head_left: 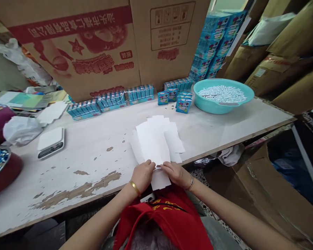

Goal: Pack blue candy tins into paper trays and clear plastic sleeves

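Right at the fingers, in the head view, the left hand point(143, 176) and right hand point(174, 174) meet over the near end of a loose pile of white card blanks point(156, 139), which lies on the bench point(75, 156). The fingers point(151, 166) of both hands are drawn in narrow and appear pinched on the nearest blank, its lower end sticking out below them. Far past the fingers, shrink-wrapped blue boxes point(112, 100) stand in rows, with loose blue boxes point(184, 102) to their right and a teal bowl point(214, 109) of pale candies point(222, 93) beyond those. Left of the fingers sit a white digital scale point(50, 142) and a white plastic bag point(21, 130).

Progress so far: the blanks lie flat, with no folded one visible near the fingers, while the blue boxes are already made up and packed. Whether the blanks belong with those boxes can't be told. Blank count is hard to make out because the sheets overlap, undersides are hidden, and the hands cover part of the held blank.
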`<state>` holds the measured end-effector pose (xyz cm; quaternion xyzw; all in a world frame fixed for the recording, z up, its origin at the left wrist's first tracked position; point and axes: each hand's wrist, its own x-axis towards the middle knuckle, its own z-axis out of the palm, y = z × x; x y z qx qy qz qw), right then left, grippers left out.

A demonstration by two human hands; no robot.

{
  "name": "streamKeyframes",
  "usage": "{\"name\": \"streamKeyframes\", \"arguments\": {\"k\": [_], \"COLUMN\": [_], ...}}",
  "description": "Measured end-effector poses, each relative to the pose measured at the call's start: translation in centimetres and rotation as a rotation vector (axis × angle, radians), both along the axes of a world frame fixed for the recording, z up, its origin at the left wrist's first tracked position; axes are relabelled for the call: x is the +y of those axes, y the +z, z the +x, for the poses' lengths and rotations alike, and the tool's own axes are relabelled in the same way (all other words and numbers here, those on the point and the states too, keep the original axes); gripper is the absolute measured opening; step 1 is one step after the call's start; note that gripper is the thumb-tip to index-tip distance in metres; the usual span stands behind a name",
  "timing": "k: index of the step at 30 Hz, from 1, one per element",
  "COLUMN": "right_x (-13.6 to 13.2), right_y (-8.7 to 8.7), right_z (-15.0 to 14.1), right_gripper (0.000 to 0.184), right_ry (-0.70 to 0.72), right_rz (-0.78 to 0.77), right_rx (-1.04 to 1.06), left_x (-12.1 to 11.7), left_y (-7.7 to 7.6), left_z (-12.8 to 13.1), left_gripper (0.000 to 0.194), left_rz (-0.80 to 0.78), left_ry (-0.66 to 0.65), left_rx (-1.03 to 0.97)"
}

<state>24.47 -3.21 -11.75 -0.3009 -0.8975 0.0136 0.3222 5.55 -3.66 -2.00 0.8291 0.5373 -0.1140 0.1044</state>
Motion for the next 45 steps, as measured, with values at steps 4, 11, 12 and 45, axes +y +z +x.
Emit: {"name": "streamKeyframes", "arguments": {"k": [4, 11, 12, 45], "right_x": [-0.2, -0.1, -0.1, -0.3], "right_y": [0.5, 0.1, 0.0, 0.0], "right_z": [1.7, 0.7, 0.4, -2.4], "right_gripper": [0.054, 0.043, 0.042, 0.047], "right_ry": [0.126, 0.104, 0.089, -0.089], "right_rz": [-0.069, -0.009, 0.004, -0.012], "right_rx": [-0.111, 0.006, 0.051, 0.086], "left_x": [1.1, 1.7, 1.6, -5.0], "left_y": [0.2, 1.0, 1.0, -8.9], "left_z": [0.8, 0.2, -0.2, 0.6], "left_gripper": [0.023, 0.029, 0.03, 0.089], "left_rz": [-0.021, -0.089, -0.105, 0.015], "left_ry": [-0.013, -0.111, -0.149, 0.567], "left_rx": [0.032, -0.06, -0.13, -1.144]}}
